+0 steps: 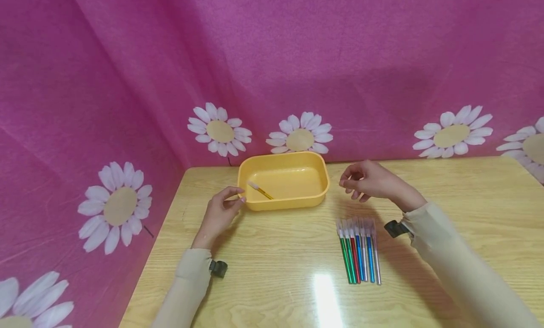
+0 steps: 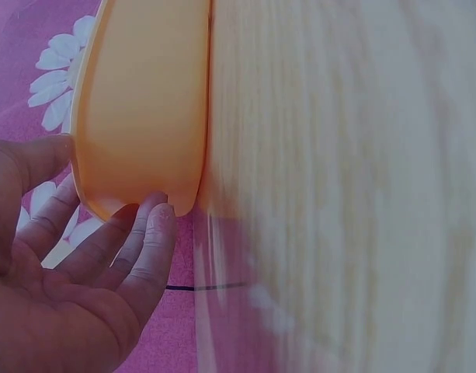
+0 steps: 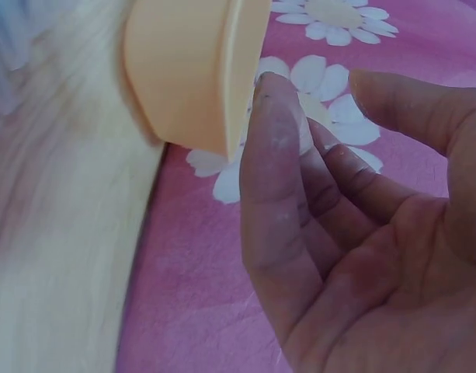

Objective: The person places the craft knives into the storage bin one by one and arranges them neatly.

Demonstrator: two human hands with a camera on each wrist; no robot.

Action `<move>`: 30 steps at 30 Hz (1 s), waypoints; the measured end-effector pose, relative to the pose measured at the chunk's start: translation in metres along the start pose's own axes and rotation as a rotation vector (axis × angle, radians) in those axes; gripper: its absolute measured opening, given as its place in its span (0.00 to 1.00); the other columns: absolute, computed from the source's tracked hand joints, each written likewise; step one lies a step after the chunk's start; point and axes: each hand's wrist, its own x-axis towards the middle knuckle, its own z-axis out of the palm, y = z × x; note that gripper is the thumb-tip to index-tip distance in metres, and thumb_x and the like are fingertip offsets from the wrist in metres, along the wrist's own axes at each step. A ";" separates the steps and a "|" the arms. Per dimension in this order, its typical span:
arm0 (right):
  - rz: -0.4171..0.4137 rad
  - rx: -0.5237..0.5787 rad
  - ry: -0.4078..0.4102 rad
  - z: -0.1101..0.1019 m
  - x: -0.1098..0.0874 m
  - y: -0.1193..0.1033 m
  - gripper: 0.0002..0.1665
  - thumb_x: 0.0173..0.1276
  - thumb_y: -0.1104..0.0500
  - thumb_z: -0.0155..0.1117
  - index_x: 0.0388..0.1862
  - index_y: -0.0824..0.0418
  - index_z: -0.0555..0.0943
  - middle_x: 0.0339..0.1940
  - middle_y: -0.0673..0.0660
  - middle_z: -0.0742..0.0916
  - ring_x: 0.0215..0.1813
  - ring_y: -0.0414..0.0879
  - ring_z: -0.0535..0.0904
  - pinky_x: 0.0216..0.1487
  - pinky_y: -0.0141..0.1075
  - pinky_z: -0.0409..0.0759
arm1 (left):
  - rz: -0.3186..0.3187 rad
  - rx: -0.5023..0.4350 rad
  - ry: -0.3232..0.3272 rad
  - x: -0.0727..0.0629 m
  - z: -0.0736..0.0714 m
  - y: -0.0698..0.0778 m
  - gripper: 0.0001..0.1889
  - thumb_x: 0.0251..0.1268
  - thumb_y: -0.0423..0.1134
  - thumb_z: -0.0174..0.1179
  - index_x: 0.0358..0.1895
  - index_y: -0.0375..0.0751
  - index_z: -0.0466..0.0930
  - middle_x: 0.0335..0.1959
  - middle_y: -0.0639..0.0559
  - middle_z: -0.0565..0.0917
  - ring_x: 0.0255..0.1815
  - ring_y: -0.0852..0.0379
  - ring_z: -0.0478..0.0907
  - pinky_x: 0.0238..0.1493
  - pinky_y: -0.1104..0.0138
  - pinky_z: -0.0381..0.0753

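Observation:
A yellow plastic tray (image 1: pixel 282 204) stands near the back edge of the table. Inside it, at the left, lies one slim gold pen (image 1: pixel 264 192) with a pale cap. My left hand (image 1: pixel 221 214) touches the tray's left end; in the left wrist view its fingers (image 2: pixel 148 264) rest against the outer wall. My right hand (image 1: pixel 369 180) hovers right of the tray, apart from it, fingers loosely bent and holding nothing. In front of that hand, several slim pens (image 1: pixel 359 257) with clear caps lie side by side: green, red, blue and silver.
The wooden table (image 1: pixel 272 262) meets a pink cloth (image 1: pixel 340 59) with large daisies behind and at the left. A bright reflection lies on the front of the tabletop. Black straps (image 1: pixel 396 229) sit at both wrists.

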 end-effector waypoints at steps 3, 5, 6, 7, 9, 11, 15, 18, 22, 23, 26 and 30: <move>0.006 -0.011 0.007 0.001 -0.007 0.006 0.16 0.77 0.58 0.62 0.51 0.72 0.82 0.35 0.60 0.87 0.31 0.45 0.85 0.32 0.38 0.89 | -0.001 -0.006 -0.005 0.000 0.000 0.000 0.14 0.76 0.39 0.63 0.59 0.40 0.82 0.69 0.38 0.80 0.62 0.42 0.86 0.55 0.59 0.89; 0.009 -0.013 0.010 0.002 -0.010 0.009 0.16 0.77 0.58 0.63 0.51 0.72 0.82 0.35 0.60 0.88 0.31 0.45 0.86 0.32 0.39 0.89 | -0.007 -0.015 0.003 -0.002 -0.001 -0.001 0.14 0.76 0.38 0.63 0.59 0.40 0.82 0.69 0.39 0.80 0.62 0.41 0.85 0.56 0.57 0.89; 0.006 -0.017 0.009 0.003 -0.011 0.010 0.16 0.77 0.58 0.63 0.51 0.72 0.82 0.35 0.60 0.88 0.31 0.45 0.86 0.32 0.39 0.89 | -0.013 -0.021 0.008 -0.003 -0.002 -0.001 0.14 0.76 0.38 0.63 0.59 0.39 0.82 0.69 0.39 0.80 0.62 0.41 0.85 0.57 0.57 0.89; 0.002 -0.022 0.010 0.004 -0.012 0.012 0.16 0.76 0.58 0.63 0.50 0.71 0.82 0.34 0.60 0.88 0.31 0.45 0.86 0.31 0.39 0.89 | -0.017 -0.023 0.013 -0.005 -0.002 -0.002 0.14 0.76 0.37 0.63 0.59 0.39 0.82 0.70 0.40 0.80 0.62 0.40 0.85 0.57 0.56 0.89; -0.010 -0.029 0.014 0.007 -0.015 0.016 0.15 0.76 0.58 0.64 0.49 0.71 0.83 0.33 0.61 0.88 0.30 0.46 0.86 0.30 0.39 0.88 | -0.023 -0.020 0.023 -0.007 -0.003 -0.004 0.14 0.75 0.37 0.63 0.59 0.39 0.82 0.70 0.40 0.80 0.63 0.40 0.85 0.59 0.55 0.88; -0.021 -0.043 0.021 0.009 -0.019 0.020 0.14 0.75 0.58 0.64 0.48 0.71 0.83 0.32 0.60 0.88 0.29 0.46 0.85 0.29 0.39 0.87 | -0.025 -0.018 0.025 -0.008 -0.003 -0.006 0.13 0.76 0.37 0.63 0.58 0.39 0.82 0.70 0.40 0.80 0.63 0.40 0.85 0.60 0.55 0.88; -0.031 -0.057 0.046 0.010 -0.029 0.032 0.13 0.75 0.59 0.65 0.46 0.70 0.84 0.30 0.58 0.88 0.27 0.45 0.84 0.27 0.39 0.86 | -0.015 -0.012 0.019 -0.006 -0.002 -0.005 0.13 0.76 0.37 0.63 0.59 0.39 0.82 0.70 0.39 0.80 0.63 0.40 0.85 0.60 0.56 0.88; -0.019 -0.051 0.058 0.010 -0.036 0.040 0.13 0.76 0.59 0.64 0.47 0.70 0.84 0.29 0.56 0.87 0.27 0.44 0.84 0.28 0.39 0.87 | -0.011 -0.017 0.021 -0.004 0.000 -0.003 0.14 0.75 0.37 0.63 0.59 0.38 0.82 0.69 0.40 0.80 0.62 0.40 0.85 0.59 0.55 0.88; 0.020 -0.021 0.061 0.009 -0.046 0.050 0.14 0.76 0.58 0.64 0.48 0.71 0.83 0.26 0.53 0.84 0.26 0.41 0.80 0.27 0.36 0.84 | -0.009 -0.009 0.014 -0.001 0.001 0.000 0.14 0.76 0.37 0.63 0.59 0.38 0.82 0.69 0.40 0.80 0.62 0.41 0.85 0.59 0.56 0.88; 0.028 -0.015 0.062 0.009 -0.048 0.052 0.15 0.76 0.58 0.64 0.49 0.71 0.83 0.26 0.53 0.84 0.26 0.41 0.79 0.27 0.36 0.83 | -0.009 -0.006 0.011 -0.001 0.001 0.000 0.14 0.76 0.37 0.63 0.59 0.38 0.82 0.69 0.40 0.80 0.62 0.41 0.85 0.59 0.56 0.88; 0.041 -0.010 0.066 0.011 -0.054 0.057 0.14 0.76 0.58 0.64 0.48 0.70 0.83 0.24 0.52 0.82 0.25 0.40 0.77 0.26 0.35 0.80 | -0.012 -0.010 0.005 0.000 0.002 0.001 0.14 0.76 0.37 0.63 0.59 0.38 0.82 0.69 0.40 0.80 0.62 0.41 0.85 0.59 0.56 0.88; 0.049 -0.030 0.072 0.016 -0.057 0.061 0.12 0.76 0.59 0.63 0.47 0.68 0.84 0.25 0.51 0.81 0.24 0.39 0.76 0.25 0.33 0.78 | -0.016 -0.015 0.006 0.000 0.001 0.001 0.14 0.75 0.37 0.63 0.59 0.39 0.82 0.69 0.39 0.80 0.62 0.42 0.86 0.58 0.58 0.88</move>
